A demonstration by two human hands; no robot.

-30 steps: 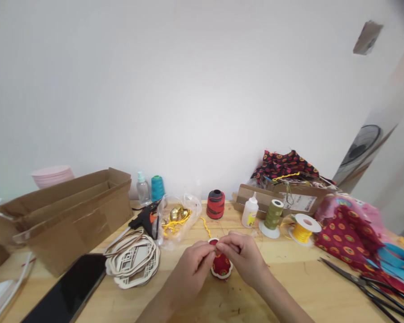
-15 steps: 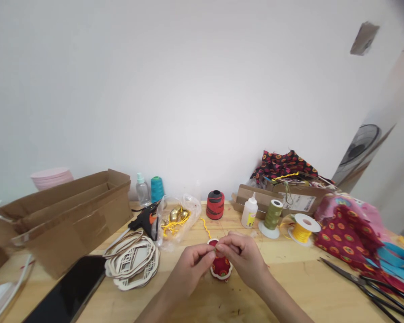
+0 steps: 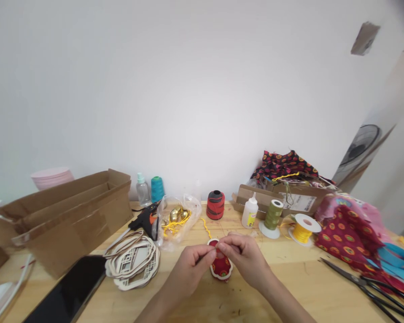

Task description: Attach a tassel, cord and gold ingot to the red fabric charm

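Note:
My left hand [image 3: 195,267] and my right hand [image 3: 241,258] meet fingertip to fingertip, each in a pinch. Whatever lies between the fingertips is too small to make out. Just below and behind them lies a red patterned fabric ornament [image 3: 221,269] with a white scalloped rim, flat on the table and partly hidden by my fingers. From its top a twisted yellow cord [image 3: 206,228] runs away toward the wall. Beyond it stands a cone of red and dark thread [image 3: 215,205].
On the left are a cardboard box [image 3: 87,224], a black phone [image 3: 67,291], wooden cut-out frames [image 3: 134,264], a glue gun [image 3: 144,223] and a bag of golden bells [image 3: 178,217]. To the right are a glue bottle [image 3: 249,212], green thread [image 3: 273,215], yellow cord spool [image 3: 303,229], fabric [image 3: 346,237] and scissors [image 3: 360,282].
Almost nothing differs. Both hands keep their pinch over the ornament, with only a slight shift of the fingers.

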